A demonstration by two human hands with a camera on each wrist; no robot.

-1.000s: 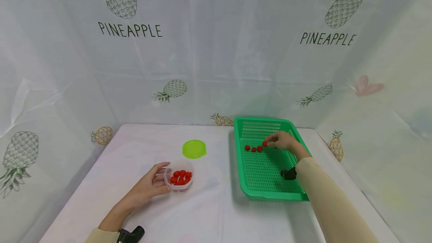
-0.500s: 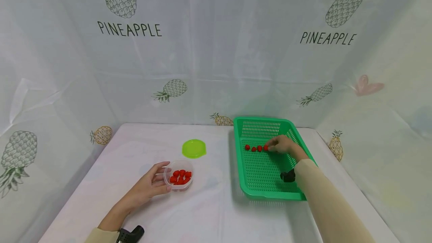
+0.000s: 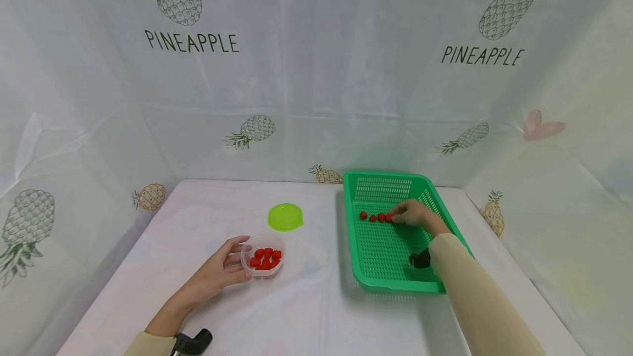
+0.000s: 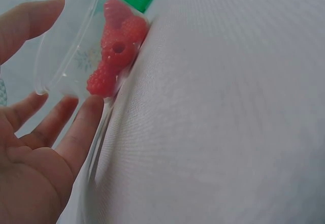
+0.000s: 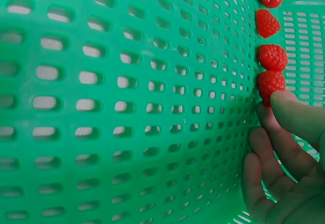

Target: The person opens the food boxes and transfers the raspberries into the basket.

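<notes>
— What's over on the left?

— The left hand (image 3: 217,271) lies on the white table (image 3: 306,312), fingers and thumb curved round the side of a small clear tub (image 3: 262,257). The left wrist view shows a fingertip against the tub's wall and the thumb at its rim, so it holds the tub lightly rather than clamping it. The tub sits upright and has a heap of red raspberries (image 3: 265,259) in it.

— And past that, toward the middle?

— A round green lid (image 3: 285,216) lies flat on the table, behind the tub and apart from it.

— The right side?

— A green slotted basket (image 3: 390,273) stands on the table near the right edge. On its floor, toward the far end, four raspberries (image 3: 376,217) lie in a straight row, each just beside the next. The right hand (image 3: 414,213) is down inside the basket at the right end of that row.

— Is it holding anything?

— It touches the last raspberry (image 5: 270,84). In the right wrist view a fingertip presses on that berry and the other fingers curl loosely beneath; whether the thumb pinches it too, I cannot tell
</notes>
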